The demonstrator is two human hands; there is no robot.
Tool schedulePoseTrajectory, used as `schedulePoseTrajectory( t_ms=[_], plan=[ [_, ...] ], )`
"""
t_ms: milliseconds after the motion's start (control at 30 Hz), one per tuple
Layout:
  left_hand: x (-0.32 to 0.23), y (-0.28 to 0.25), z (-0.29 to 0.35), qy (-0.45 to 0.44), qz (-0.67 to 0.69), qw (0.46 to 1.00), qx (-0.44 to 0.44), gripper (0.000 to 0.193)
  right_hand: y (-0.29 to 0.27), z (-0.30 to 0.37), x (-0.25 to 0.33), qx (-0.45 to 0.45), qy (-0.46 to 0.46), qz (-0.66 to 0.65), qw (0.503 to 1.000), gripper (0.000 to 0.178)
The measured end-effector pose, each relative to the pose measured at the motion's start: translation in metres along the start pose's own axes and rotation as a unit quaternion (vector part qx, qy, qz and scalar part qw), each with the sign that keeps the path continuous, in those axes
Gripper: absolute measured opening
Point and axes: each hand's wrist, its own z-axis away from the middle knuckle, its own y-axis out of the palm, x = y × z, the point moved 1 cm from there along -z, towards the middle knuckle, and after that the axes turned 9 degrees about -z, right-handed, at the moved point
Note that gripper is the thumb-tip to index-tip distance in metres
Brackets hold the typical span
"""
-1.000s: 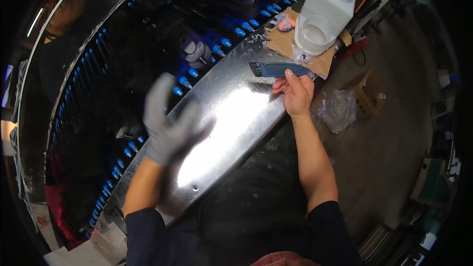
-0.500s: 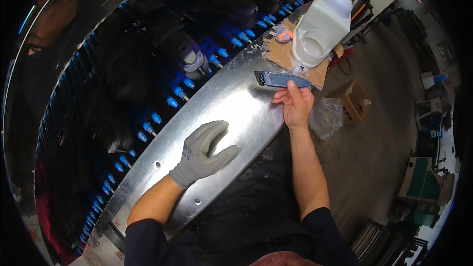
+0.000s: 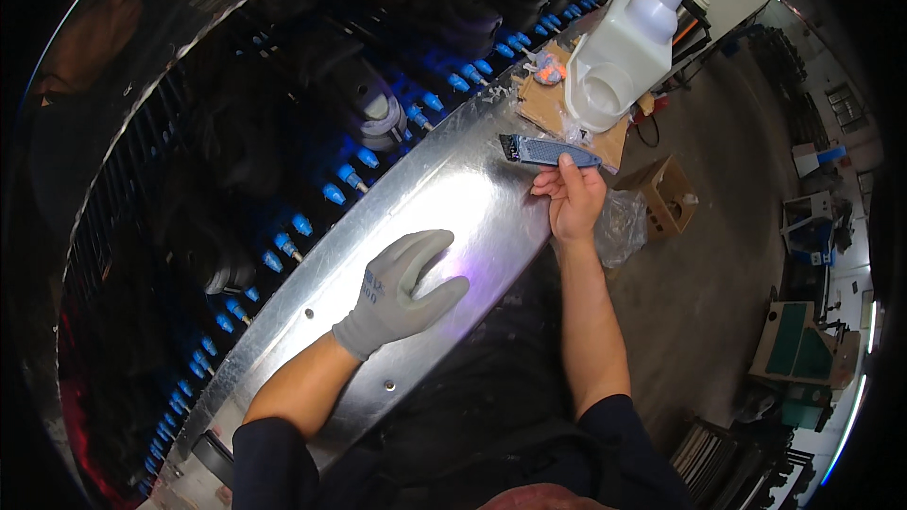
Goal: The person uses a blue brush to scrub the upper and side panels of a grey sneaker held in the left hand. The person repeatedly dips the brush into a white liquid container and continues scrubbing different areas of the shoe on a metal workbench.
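My right hand (image 3: 578, 208), bare, pinches a flat blue-grey brush (image 3: 556, 153) between thumb and fingers near its right end. Short dark bristles show at the brush's left end, above the shiny metal table (image 3: 472, 198). My left hand (image 3: 397, 288) wears a grey glove and rests on or just over the same metal. Its thumb stands apart from the fingers, and nothing is between them.
A white plastic bottle (image 3: 628, 52) with a pointed spout stands on cardboard (image 3: 609, 144) at the table's far end, beside an orange-and-grey wad (image 3: 548, 68). Blue-tipped fittings (image 3: 348, 177) line the dark machine. On the floor sit an open carton (image 3: 669, 198) and clear plastic (image 3: 622, 222).
My gloved left hand has shifted slightly right in the picture, still spread. My right hand keeps hold of the brush, which sits slightly further right. The view has turned a little.
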Motion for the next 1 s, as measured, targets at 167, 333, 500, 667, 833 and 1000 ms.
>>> schedulePoseTrajectory(
  t_ms=[167, 333, 500, 667, 833, 1000],
  plan=[
    [0.0, 0.002, -0.001, -0.012, 0.019, 1.0, 0.004, 0.055, 0.003, 0.0, -0.001, -0.004, -0.007, -0.006, 1.0, 0.023],
    [-0.005, 0.001, -0.004, -0.031, 0.038, 0.999, 0.012, 0.055, 0.0, -0.001, -0.002, 0.007, -0.003, -0.015, 1.0, 0.024],
    [-0.006, -0.001, -0.006, -0.036, 0.022, 0.998, 0.037, 0.056, 0.002, -0.001, -0.002, -0.001, -0.006, -0.03, 1.0, 0.025],
    [-0.01, 0.0, -0.01, -0.04, 0.042, 0.998, 0.032, 0.056, -0.001, -0.004, 0.0, -0.005, -0.007, -0.009, 1.0, 0.025],
    [-0.008, 0.002, -0.009, -0.062, 0.051, 0.996, 0.033, 0.055, -0.001, -0.003, -0.002, -0.007, -0.01, -0.018, 1.0, 0.025],
    [-0.003, 0.004, -0.007, -0.047, 0.05, 0.997, 0.029, 0.054, -0.002, -0.002, -0.003, -0.01, -0.013, -0.023, 1.0, 0.024]
  ],
)
